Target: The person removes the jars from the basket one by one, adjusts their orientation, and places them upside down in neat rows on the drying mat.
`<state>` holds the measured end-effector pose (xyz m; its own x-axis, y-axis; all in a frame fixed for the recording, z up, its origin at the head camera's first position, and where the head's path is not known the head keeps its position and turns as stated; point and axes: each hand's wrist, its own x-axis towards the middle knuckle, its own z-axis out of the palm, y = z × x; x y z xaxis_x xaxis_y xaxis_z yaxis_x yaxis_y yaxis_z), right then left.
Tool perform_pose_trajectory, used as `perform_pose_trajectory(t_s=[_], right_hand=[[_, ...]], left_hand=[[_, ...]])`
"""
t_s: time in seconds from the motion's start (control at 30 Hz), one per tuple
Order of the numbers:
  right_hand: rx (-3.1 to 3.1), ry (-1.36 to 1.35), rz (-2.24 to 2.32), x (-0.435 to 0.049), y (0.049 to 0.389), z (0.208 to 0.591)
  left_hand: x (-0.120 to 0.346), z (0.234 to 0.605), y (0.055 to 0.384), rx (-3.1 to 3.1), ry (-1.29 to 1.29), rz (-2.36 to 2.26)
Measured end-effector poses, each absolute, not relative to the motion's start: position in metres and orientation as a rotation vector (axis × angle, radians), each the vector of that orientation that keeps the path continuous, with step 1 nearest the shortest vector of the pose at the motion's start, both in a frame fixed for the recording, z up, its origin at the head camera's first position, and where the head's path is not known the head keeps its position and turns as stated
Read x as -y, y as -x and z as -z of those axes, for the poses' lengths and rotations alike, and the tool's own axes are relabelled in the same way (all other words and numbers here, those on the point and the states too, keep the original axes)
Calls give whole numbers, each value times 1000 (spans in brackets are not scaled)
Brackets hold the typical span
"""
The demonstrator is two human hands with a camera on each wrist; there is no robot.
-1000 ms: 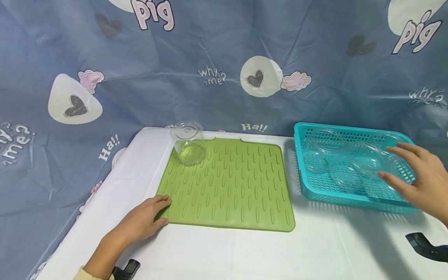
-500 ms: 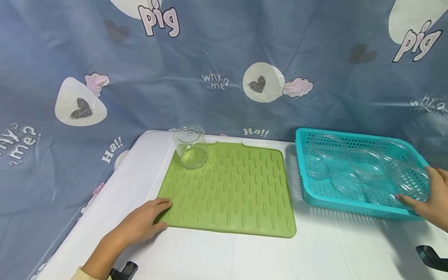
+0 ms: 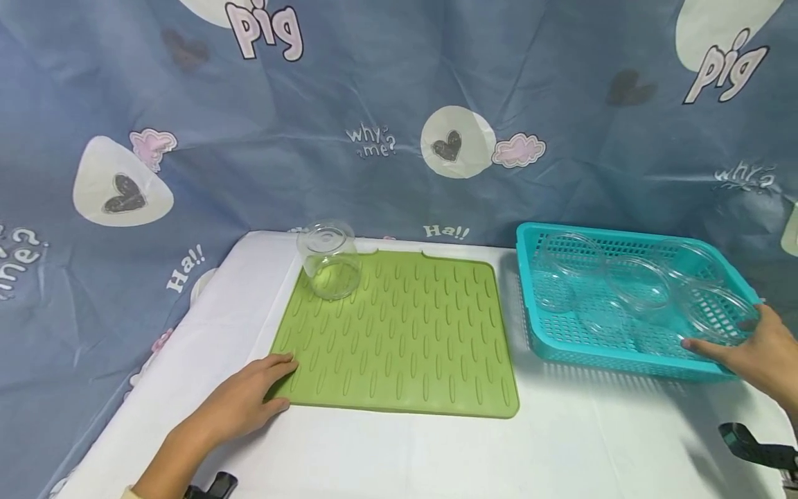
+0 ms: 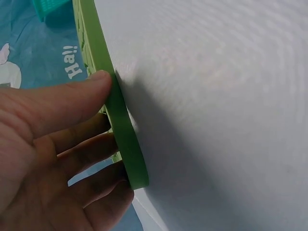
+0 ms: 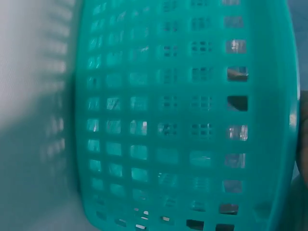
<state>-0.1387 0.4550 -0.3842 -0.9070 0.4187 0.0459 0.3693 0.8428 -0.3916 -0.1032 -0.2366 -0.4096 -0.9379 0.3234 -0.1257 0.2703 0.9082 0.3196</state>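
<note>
My left hand (image 3: 240, 398) rests at the near left corner of the green ribbed mat (image 3: 399, 339). In the left wrist view the thumb touches the mat's edge (image 4: 122, 125), with loosely extended fingers beside it. A clear cup (image 3: 330, 260) stands upside down on the mat's far left corner. Over the right end of the turquoise basket (image 3: 598, 357), my right hand (image 3: 757, 353) holds a clear cup (image 3: 713, 312) between thumb and fingers; one fingertip shows through its wall. Several other clear cups (image 3: 636, 281) stand rim up inside. Only a sliver of that hand (image 5: 303, 139) shows in the right wrist view.
A white cloth (image 3: 461, 457) covers the table. A blue printed curtain (image 3: 386, 187) hangs close behind the mat and basket. The basket's perforated wall (image 5: 183, 115) fills most of the right wrist view.
My right hand has come down from above the basket onto the cup at its right end, and the thumb has moved slightly left along it. My left hand has stayed at the mat corner.
</note>
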Motion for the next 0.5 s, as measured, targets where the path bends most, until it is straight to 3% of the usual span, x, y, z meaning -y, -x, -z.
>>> perform_pose_trajectory(t_s=[0.3, 0.5], right_hand=[[2890, 657, -632, -536, 179, 460], [2825, 616, -658, -552, 180, 475]], left_hand=[[239, 412, 100, -2923, -434, -452], [238, 410, 104, -2913, -456, -440]])
